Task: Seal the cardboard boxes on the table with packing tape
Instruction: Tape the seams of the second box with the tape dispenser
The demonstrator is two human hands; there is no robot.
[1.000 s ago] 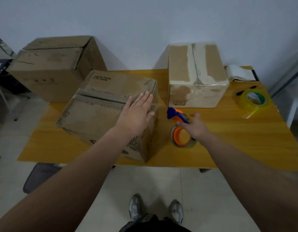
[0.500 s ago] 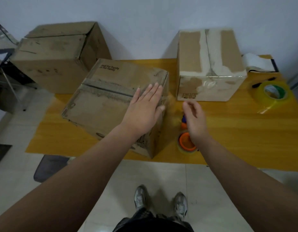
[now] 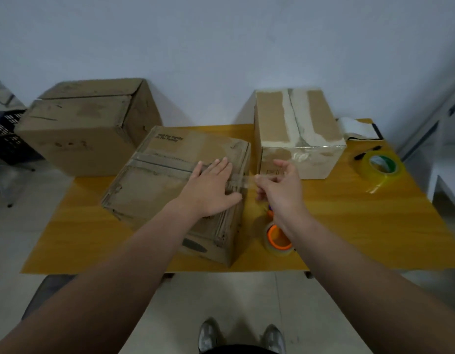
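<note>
A worn cardboard box (image 3: 155, 185) lies at an angle on the yellow table (image 3: 349, 226), with clear tape along its top seam. My left hand (image 3: 211, 187) presses flat on the box's right end, fingers straight. A loose strip of clear tape (image 3: 243, 180) sticks out past the box's right edge, and my right hand (image 3: 280, 190) pinches its free end. The tape dispenser with an orange core (image 3: 277, 238) lies on the table under my right wrist, partly hidden.
A taller taped box (image 3: 298, 134) stands at the back right. A large box (image 3: 86, 123) sits at the back left, beyond the table's edge. A yellow tape roll (image 3: 379, 167), a black marker (image 3: 367, 152) and a white roll (image 3: 356, 127) lie at the far right.
My right hand let go of the dispenser, which stays on the table, rose and now pinches the tape's loose end. My left hand stayed flat on the box.
</note>
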